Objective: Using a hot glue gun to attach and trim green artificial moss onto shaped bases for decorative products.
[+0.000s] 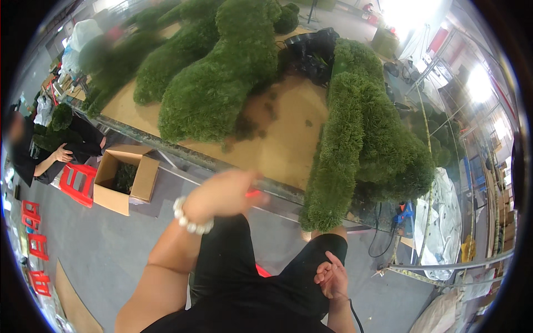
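Note:
My left hand [219, 195], with a white beaded bracelet [191, 221] at its wrist, hovers before the near edge of the table [277, 150]. Motion blurs its fingers, which look closed around a small red thing [253, 193] of unclear kind. Over my right thigh, my right hand [332, 277] is loosely open, index finger stretched and the others half bent. I see nothing in it. Nearest to it, a long green artificial-grass piece [341, 150] hangs over the table edge toward my right knee.
More green grass-covered shapes [205, 89] lie across the table, with a black plastic bag [313, 53] at the back. An open cardboard box [141, 183] and a red stool [79, 185] stand left, beside a seated person [47, 155]. Metal racks [444, 266] stand right.

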A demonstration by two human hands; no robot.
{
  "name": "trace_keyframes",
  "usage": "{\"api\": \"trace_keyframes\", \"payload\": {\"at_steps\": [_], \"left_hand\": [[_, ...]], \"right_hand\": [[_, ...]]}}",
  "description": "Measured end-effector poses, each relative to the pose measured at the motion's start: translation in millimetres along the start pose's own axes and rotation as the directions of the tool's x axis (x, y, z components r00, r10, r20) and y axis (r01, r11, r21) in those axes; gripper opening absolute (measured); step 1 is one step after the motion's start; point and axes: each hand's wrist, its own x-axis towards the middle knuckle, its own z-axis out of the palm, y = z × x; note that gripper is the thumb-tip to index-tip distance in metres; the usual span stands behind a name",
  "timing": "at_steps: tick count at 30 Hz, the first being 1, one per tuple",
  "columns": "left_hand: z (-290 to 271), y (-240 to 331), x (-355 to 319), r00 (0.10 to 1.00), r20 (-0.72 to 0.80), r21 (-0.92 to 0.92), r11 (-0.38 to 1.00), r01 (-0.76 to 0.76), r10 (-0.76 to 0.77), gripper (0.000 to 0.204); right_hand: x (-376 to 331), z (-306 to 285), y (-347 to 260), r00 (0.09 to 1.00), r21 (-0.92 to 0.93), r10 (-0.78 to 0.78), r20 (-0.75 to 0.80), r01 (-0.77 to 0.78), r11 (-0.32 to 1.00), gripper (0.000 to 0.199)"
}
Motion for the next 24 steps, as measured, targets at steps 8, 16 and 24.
{"api": "trace_keyframes", "payload": {"at_steps": [8,16,24], "left_hand": [[5,-56,210,0.949,-0.268,0.331,0.941,-0.070,0.165,0.066],[32,-85,310,0.940,-0.247,0.051,0.966,0.254,-0.234,0.080],[90,-41,287,0.866,-0.475,0.184,0.980,-0.077,0.157,0.051]], "right_hand": [[-4,-5,-3,1.000,0.006,-0.013,-0.005,0.013,1.000,0.047],[-4,-9,-4,1.000,0.049,-0.009,0.002,0.009,0.999,0.050],[1,-18,-7,0.997,0.104,0.026,0.072,-0.033,0.994,0.050]]}}
